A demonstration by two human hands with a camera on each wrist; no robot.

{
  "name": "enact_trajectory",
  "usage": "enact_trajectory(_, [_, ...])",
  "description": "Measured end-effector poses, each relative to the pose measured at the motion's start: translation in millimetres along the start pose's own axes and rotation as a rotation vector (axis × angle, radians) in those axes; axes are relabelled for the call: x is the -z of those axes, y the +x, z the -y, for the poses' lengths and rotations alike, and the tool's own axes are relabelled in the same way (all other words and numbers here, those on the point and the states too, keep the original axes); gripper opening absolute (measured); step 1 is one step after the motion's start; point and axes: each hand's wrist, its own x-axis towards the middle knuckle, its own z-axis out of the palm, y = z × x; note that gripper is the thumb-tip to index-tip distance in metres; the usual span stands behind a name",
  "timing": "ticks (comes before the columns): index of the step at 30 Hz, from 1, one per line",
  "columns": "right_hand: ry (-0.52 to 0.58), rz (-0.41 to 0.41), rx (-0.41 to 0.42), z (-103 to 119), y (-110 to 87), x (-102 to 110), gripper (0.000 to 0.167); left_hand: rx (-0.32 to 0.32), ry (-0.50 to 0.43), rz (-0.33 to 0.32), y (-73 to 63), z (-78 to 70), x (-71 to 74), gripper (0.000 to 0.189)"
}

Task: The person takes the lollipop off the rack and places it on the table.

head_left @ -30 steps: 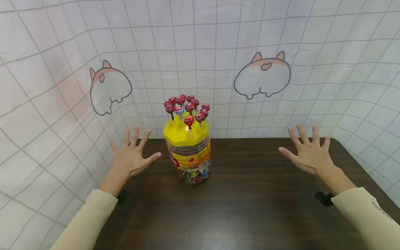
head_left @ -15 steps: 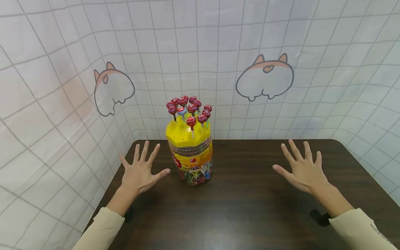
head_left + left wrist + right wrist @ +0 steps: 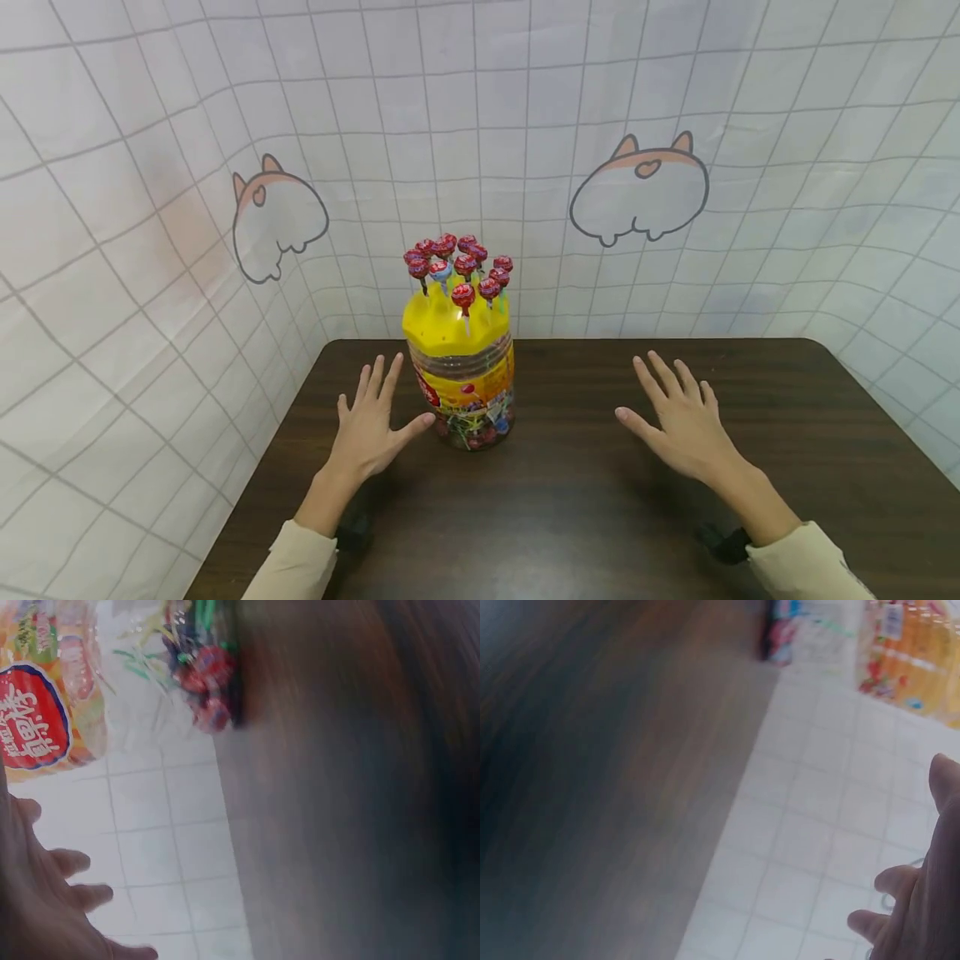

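A clear plastic jar (image 3: 468,387) with a yellow lid (image 3: 455,325) stands upright on the dark wooden table, left of the middle. Several wrapped lollipops (image 3: 463,296), mostly red and one pale blue, stick up from the lid, and more lie inside the jar. My left hand (image 3: 367,433) hovers just left of the jar, fingers spread, its thumb near the jar's side; whether they touch I cannot tell. Farther off on the right, my right hand (image 3: 686,429) is held above the table with fingers straight and holds nothing. In the left wrist view the jar's label (image 3: 34,716) shows close to my fingers.
The dark brown table (image 3: 555,517) has rounded far corners. White grid-patterned cloth (image 3: 525,150) with cartoon animal drawings (image 3: 640,193) hangs behind it and along both sides. A black strap piece sits under each wrist.
Both hands have come down and inward, the left closer to the jar and the right toward the middle. The view has shifted slightly; the jar stands where it was.
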Motion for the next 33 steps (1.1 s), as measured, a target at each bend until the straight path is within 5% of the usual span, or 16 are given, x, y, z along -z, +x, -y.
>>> enact_trajectory(20, [0.465, -0.126, 0.144, 56, 52.3, 23, 0.062, -0.128, -0.672, -0.080, 27.8, -19.2, -6.2, 0.099])
enact_trajectory(33, [0.705, -0.143, 0.144, 92, 87.7, 43, 0.050, -0.161, -0.857, -0.069, 41.2, -24.1, -4.5, 0.092])
